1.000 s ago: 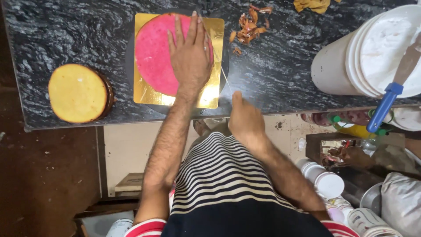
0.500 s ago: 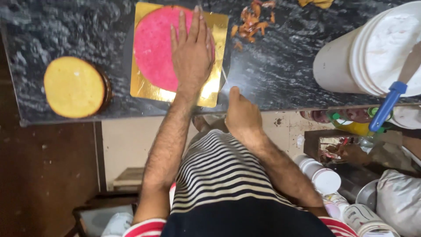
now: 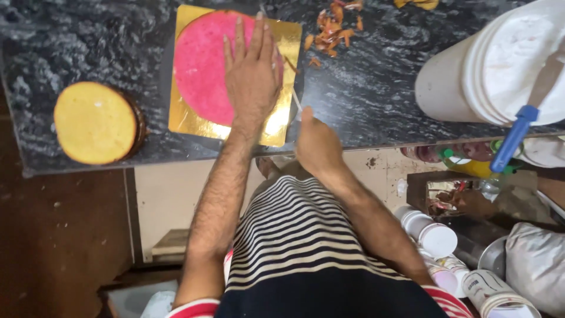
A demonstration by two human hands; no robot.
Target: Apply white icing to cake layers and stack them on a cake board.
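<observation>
A round pink cake layer (image 3: 200, 65) lies on a square gold board (image 3: 282, 123) on the dark marble counter. My left hand (image 3: 253, 76) rests flat on the pink layer, palm down, fingers spread a little. My right hand (image 3: 315, 141) is closed at the counter's front edge, just right of the board's corner. It grips a thin pale tool (image 3: 296, 101) that points toward the board's right side. A round yellow cake layer (image 3: 94, 122) sits apart at the counter's left end.
A large white bucket (image 3: 447, 88) with a blue-handled tool (image 3: 513, 140) stands at the right. Orange scraps (image 3: 329, 29) lie behind the board. Below the counter at the right are white tubs (image 3: 435, 238), bottles and a bag.
My right hand has crept a little toward the board's corner. My left hand stays flat on the pink layer. The view has shifted slightly.
</observation>
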